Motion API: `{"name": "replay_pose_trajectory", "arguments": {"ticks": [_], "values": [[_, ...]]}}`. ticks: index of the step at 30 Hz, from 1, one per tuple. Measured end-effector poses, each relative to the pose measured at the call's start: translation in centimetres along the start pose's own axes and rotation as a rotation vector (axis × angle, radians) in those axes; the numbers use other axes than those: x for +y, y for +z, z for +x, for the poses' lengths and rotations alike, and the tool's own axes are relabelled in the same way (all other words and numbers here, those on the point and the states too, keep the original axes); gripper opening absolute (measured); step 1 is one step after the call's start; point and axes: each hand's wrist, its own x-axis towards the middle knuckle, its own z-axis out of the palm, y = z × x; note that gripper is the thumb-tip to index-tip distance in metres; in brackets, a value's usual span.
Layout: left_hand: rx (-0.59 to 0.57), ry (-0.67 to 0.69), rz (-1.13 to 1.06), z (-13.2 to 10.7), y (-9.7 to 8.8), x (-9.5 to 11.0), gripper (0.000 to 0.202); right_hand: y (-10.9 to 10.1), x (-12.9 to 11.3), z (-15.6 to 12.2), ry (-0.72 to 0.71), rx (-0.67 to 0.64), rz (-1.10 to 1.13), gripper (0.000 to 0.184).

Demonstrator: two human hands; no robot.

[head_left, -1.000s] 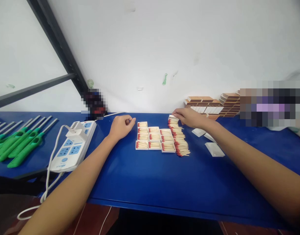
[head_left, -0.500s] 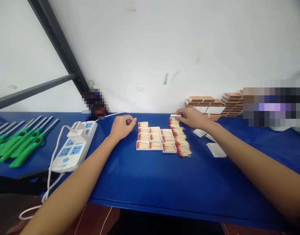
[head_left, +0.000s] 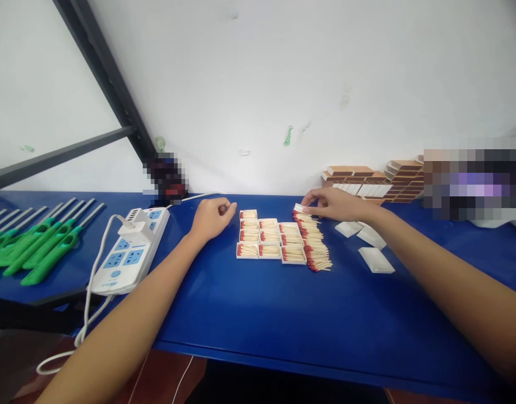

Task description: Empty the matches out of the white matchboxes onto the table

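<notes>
My right hand (head_left: pixel 336 203) pinches a small white matchbox tray (head_left: pixel 299 208) at the far end of a long heap of loose matches (head_left: pixel 316 242) with red heads. The tray's underside faces up, tilted over the matches. Left of the heap, several white matchbox trays filled with matches (head_left: pixel 269 250) stand in three columns. My left hand (head_left: pixel 211 217) rests on the table just left of these trays, its fingers curled, with nothing visible in them. Several white trays (head_left: pixel 376 260) lie loose below my right forearm, with no matches showing on them.
Stacked matchboxes (head_left: pixel 403 182) stand against the wall at the back right. A white power strip (head_left: pixel 134 255) with a plugged charger and a cable lies at left. Beyond it are several green lighters (head_left: pixel 51 252). A dark metal frame (head_left: pixel 110 73) slants across the left side.
The tray in my right hand has tipped and sits slightly lower over the matches. My left hand stays in place. The whole view has shifted slightly.
</notes>
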Motion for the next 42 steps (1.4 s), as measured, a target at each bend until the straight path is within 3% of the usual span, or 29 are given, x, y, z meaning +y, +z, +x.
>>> {"name": "replay_pose_trajectory", "arguments": {"ticks": [13, 23, 42], "values": [[-0.005, -0.004, -0.010, 0.0, 0.0, 0.1, 0.038, 0.5, -0.1, 0.0, -0.072, 0.109, -0.004, 0.036], [-0.011, -0.009, -0.007, -0.1, 0.0, 0.1, 0.038, 1.1, 0.1, 0.0, -0.005, 0.152, 0.007, 0.047], [-0.006, -0.004, -0.002, 0.0, 0.0, 0.0, 0.038, 1.3, 0.2, 0.3, -0.051, 0.217, 0.117, 0.042]]}}
